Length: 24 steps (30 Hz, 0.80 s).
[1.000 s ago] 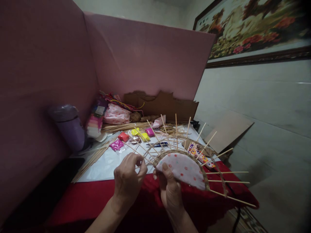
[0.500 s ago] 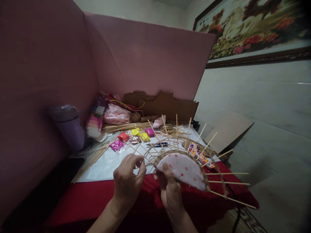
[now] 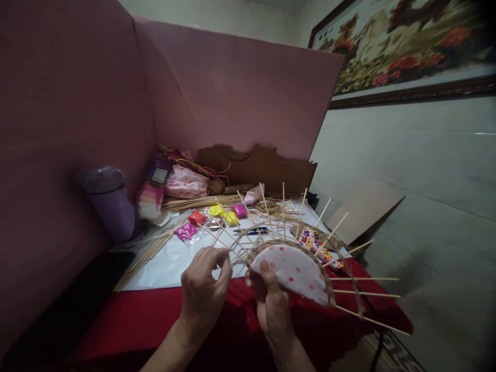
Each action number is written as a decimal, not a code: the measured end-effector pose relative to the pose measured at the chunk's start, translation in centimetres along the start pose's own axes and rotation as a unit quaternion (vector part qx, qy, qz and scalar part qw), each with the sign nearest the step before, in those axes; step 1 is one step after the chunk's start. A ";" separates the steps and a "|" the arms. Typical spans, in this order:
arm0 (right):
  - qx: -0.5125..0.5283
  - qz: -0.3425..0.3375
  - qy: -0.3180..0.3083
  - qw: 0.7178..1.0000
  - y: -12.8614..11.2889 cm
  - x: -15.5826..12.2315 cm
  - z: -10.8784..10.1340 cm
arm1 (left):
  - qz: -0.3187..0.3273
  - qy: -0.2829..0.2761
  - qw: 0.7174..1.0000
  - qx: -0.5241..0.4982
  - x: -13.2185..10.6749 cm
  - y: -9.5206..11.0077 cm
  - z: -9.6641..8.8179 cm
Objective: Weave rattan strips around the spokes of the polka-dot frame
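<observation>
Over the red cloth (image 3: 155, 323), the right hand (image 3: 273, 299) clamps the floral half-disc (image 3: 296, 274); the left hand (image 3: 205, 279) pinches nearly closed, contents unclear. Judged step: working twine (image 3: 330, 295); next move calls for steady tension.

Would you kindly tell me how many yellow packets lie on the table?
2: one yellow packet right of the red packet, the second farther right; others may be hidden.

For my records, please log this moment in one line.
left hand: curled near sticks, hold unclear; right hand: grips flowered half-disc; white sheet: snips, packets
</observation>
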State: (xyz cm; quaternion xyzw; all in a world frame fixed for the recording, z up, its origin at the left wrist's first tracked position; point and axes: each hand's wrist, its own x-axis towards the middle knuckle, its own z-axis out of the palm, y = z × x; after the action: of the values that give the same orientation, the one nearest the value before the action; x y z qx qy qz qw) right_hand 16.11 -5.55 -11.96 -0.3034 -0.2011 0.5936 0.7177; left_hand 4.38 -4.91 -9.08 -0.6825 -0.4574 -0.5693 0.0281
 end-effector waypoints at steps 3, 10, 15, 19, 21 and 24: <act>0.005 0.006 0.001 1.000 -0.1 0.0 0.1 | -0.001 -0.004 1.000 -0.004 0.0 0.2 0.0; 0.018 -0.006 0.006 1.000 0.1 0.0 0.0 | 0.027 -0.020 0.999 0.036 0.1 0.4 -0.4; 0.032 0.004 0.029 0.999 0.0 0.0 0.2 | 0.086 -0.020 0.990 0.107 0.1 0.4 -0.5; 0.029 0.007 0.020 0.999 0.0 0.1 0.1 | 0.124 -0.025 0.979 0.159 0.0 0.4 -0.5; 0.028 0.010 0.013 0.999 0.0 0.1 0.0 | 0.150 -0.030 0.971 0.185 -0.1 0.4 -0.6; 0.031 0.011 0.013 0.999 0.0 0.1 0.0 | 0.183 -0.035 0.961 0.207 -0.1 0.4 -0.8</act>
State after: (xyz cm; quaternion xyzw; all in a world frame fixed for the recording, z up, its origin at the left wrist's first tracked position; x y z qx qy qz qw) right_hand 16.13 -5.48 -11.97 -0.2912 -0.1699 0.6036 0.7225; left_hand 4.07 -5.61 -8.72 -0.7530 -0.4335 -0.4233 0.2565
